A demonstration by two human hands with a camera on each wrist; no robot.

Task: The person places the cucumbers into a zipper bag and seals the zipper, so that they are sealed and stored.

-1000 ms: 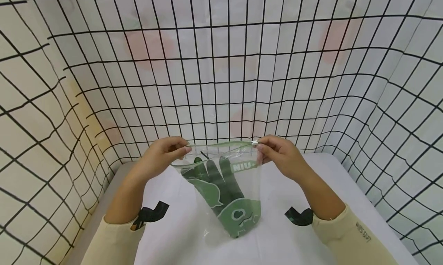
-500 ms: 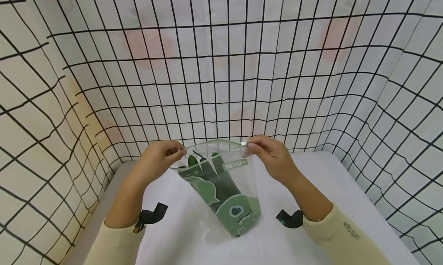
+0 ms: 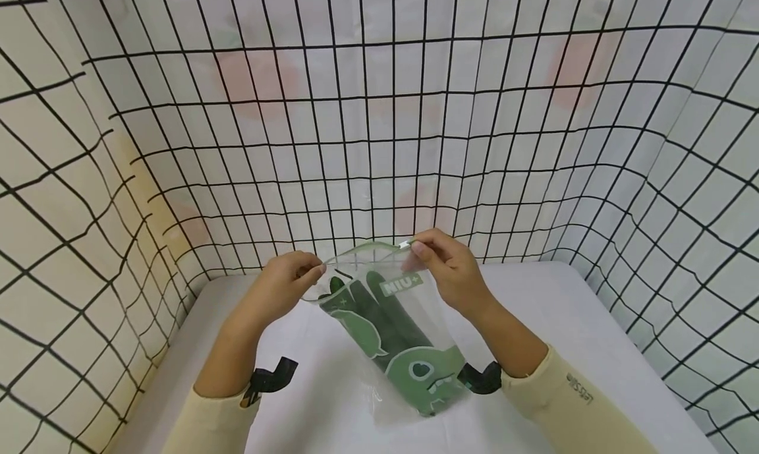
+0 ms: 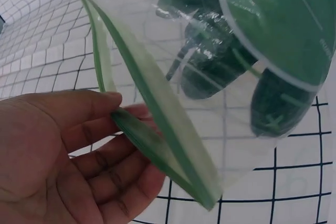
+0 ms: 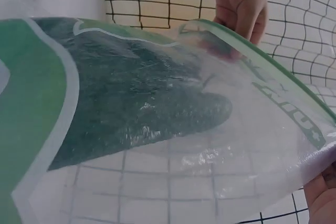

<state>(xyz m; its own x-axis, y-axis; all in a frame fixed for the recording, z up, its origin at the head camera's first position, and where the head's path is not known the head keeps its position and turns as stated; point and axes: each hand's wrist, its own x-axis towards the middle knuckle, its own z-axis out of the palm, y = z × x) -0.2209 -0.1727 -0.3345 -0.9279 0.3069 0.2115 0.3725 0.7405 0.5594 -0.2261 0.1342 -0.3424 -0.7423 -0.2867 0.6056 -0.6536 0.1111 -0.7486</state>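
A clear zip bag with green cartoon print hangs tilted between my hands, its bottom toward the right. Several dark green cucumbers lie inside, seen through the plastic. My left hand pinches the bag's rim at the left of the mouth. In the left wrist view, thumb and forefinger hold one green zip strip, and the mouth gapes there. With thumb and forefinger, my right hand pinches the rim at the white slider. Only part of that hand shows in the right wrist view.
A white-covered table lies under the bag. Behind it and at both sides stands white cloth with a black grid. Black straps stick out from both cuffs.
My right hand has moved left along the bag's mouth, and the slider with it. The left hand has shifted slightly down and right. The bag's bottom has swung rightward.
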